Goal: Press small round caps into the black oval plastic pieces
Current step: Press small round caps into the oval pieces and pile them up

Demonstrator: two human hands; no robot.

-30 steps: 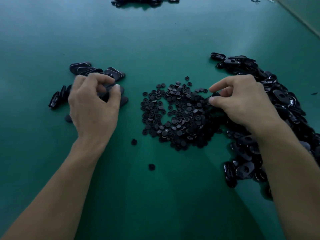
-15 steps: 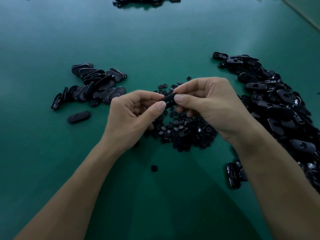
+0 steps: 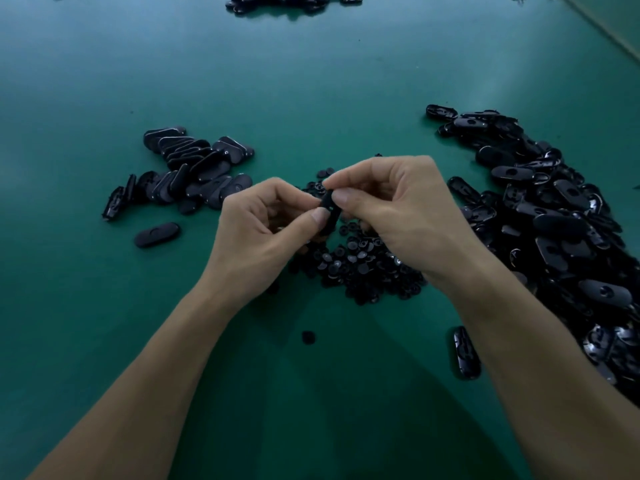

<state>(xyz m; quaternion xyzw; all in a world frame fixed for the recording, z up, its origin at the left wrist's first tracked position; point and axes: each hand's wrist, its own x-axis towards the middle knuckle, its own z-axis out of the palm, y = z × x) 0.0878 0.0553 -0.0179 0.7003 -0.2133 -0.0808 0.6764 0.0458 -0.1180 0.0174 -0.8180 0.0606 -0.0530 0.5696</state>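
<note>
Both hands meet above the middle of the green table. My left hand (image 3: 263,230) and my right hand (image 3: 394,209) together pinch one black oval piece (image 3: 329,211) between thumbs and forefingers, held roughly on end. Whether a cap sits in it is hidden by the fingers. Under the hands lies a heap of small round black caps (image 3: 360,268). A big pile of black oval pieces (image 3: 561,223) stretches along the right side. A smaller group of oval pieces (image 3: 194,171) lies at the left, with a single oval piece (image 3: 157,234) in front of it.
One loose cap (image 3: 308,337) lies on the green table (image 3: 311,81) near my forearms, and a lone oval piece (image 3: 465,351) lies near my right forearm. Another dark pile (image 3: 294,3) sits at the far edge. The table's right edge (image 3: 609,32) runs diagonally at the top right.
A second ago my left hand was at the left group and my right at the caps. Both came together at the centre, and the pinched oval piece has since turned more upright.
</note>
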